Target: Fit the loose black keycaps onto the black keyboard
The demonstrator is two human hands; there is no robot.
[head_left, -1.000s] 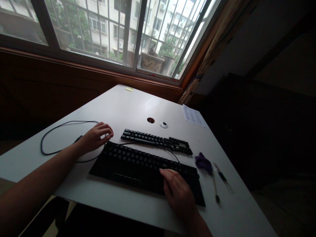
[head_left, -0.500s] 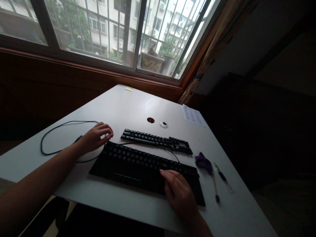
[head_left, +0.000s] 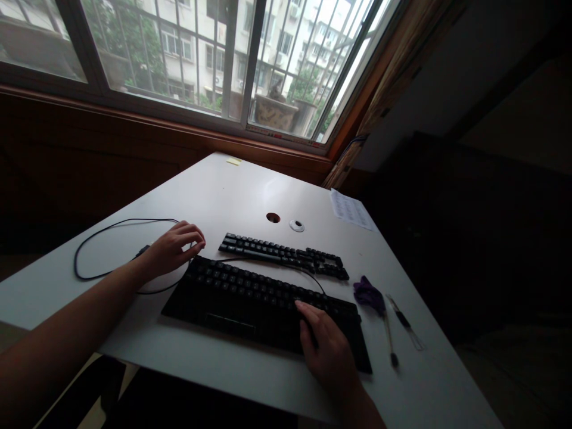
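Observation:
A black keyboard lies at the front of the white desk, its front part too dark to make out well. My right hand rests over its right half, index finger stretched to a key and the other fingers bent below. By the keyboard's back left corner is my left hand, loosely curved with thumb and fingers apart and nothing visible in it. Behind the keyboard, black keycaps are laid out in rows, a long bar-shaped one among them. A black cable loops on the left under my left forearm.
On the right lie a purple cloth, a thin brush and a wire tool with a black handle. A printed sheet is at the desk's right edge. Further back are a round hole and a white ring.
My right hand has shifted slightly right, and its index finger now reaches out to a key, more separate from the other fingers. My left hand has stayed put.

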